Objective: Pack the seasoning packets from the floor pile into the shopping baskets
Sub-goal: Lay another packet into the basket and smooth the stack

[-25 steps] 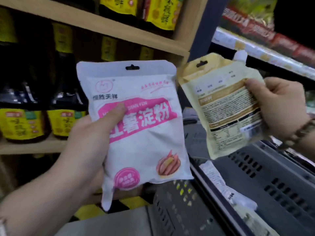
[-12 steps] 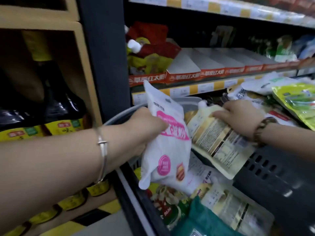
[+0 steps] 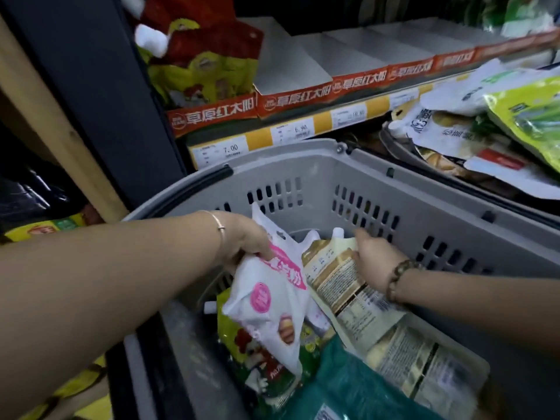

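Holding one packet apiece, the two hands reach inside the grey basket (image 3: 303, 177), side by side and apart. The left hand (image 3: 248, 237) curls its fingers round the top of a white packet (image 3: 272, 301) with a pink band. The bag hangs slanted, its lower end down on the packets beneath; gripping it high probably lets it slide in beside the rest. The right hand (image 3: 375, 256) pinches the upper edge of a tan pouch (image 3: 339, 280) just below its spout, print side up and tilted toward the left hand, likely so it can be laid flat on top. Whether the two held packets touch between the hands I cannot tell. Both are inside the basket walls, not yet let go

Counted: two hands, two held packets, one basket around them. Below the hands lie at least four more packets: a green one (image 3: 251, 344) under the left hand, a teal one (image 3: 348, 389) nearest the person, a pale one (image 3: 424, 365) under the right forearm, and what looks like a white one (image 3: 318, 316) between the held pair. Beyond the right hand sits a heap (image 3: 454, 131) of further packets, too jumbled to count
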`<state>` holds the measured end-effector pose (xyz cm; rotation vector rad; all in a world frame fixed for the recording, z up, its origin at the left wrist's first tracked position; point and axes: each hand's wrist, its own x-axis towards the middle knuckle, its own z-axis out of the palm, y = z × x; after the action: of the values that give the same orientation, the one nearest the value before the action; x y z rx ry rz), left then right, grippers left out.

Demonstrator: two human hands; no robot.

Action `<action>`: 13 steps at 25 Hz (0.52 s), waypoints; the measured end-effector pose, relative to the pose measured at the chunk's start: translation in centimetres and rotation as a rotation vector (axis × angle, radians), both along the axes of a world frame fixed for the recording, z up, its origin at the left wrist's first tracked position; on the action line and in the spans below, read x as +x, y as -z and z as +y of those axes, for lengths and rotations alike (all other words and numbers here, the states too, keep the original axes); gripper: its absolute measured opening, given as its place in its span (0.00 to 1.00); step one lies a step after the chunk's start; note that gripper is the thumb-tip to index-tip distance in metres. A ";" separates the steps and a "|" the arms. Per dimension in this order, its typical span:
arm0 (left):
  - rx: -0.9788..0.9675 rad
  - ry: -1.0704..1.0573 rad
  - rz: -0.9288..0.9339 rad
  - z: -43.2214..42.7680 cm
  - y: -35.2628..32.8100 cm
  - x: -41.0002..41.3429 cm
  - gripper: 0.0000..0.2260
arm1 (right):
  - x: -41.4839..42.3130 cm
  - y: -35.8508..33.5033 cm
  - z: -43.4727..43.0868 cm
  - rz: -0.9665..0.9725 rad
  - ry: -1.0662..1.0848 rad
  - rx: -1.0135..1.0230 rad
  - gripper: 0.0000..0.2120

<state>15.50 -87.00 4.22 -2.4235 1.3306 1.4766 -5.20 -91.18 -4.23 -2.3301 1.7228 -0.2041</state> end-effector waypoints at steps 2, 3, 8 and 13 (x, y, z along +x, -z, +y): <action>0.128 0.048 -0.085 0.4 0.6 1.7 0.16 | 0.3 -0.2 -0.3 0.038 -0.073 0.022 0.10; 0.186 0.077 -0.130 0.7 0.8 2.4 0.17 | 0.4 -0.4 -0.2 0.066 -0.120 0.010 0.12; 0.061 0.790 -0.730 0.3 0.5 2.2 0.14 | 0.7 -1.1 0.2 0.373 -0.528 -0.067 0.37; -0.158 1.237 -0.811 -1.1 2.6 1.4 0.39 | -0.1 0.8 0.5 0.711 -0.745 0.241 0.60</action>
<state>16.93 -88.10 1.63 -1.2942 2.0030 0.0742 -5.31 -90.65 -5.08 -2.8164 0.8488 0.9930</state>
